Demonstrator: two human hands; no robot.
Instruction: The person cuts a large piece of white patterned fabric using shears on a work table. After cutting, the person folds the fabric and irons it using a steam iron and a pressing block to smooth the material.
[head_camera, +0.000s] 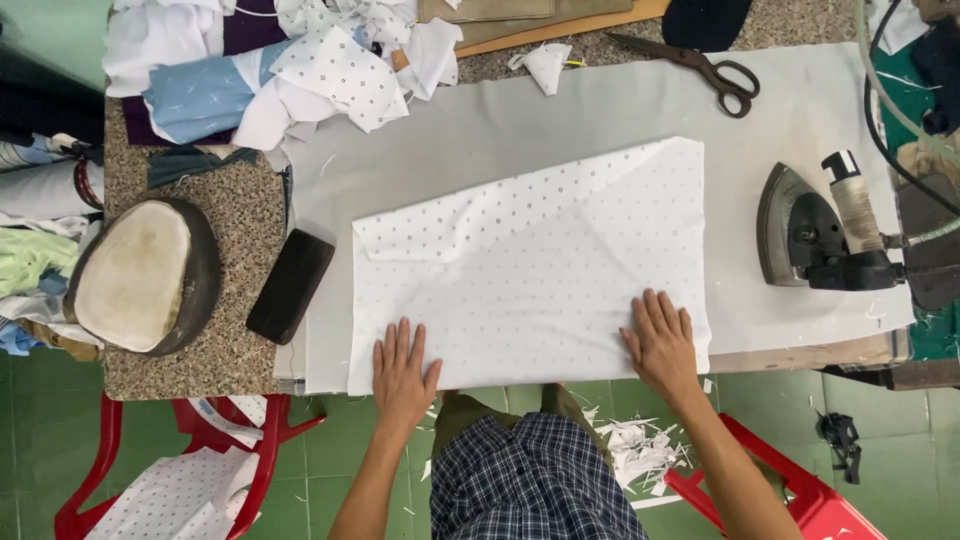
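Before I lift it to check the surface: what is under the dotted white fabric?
The dotted white fabric lies on a grey pad, which shows all around it. Left hand and right hand press flat on its near edge. Anything beneath the cloth is covered.

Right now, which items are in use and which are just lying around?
In use: left hand and right hand, both flat on the white dotted fabric; grey pressing mat beneath.
Lying about: iron, scissors, black block, fabric scraps.
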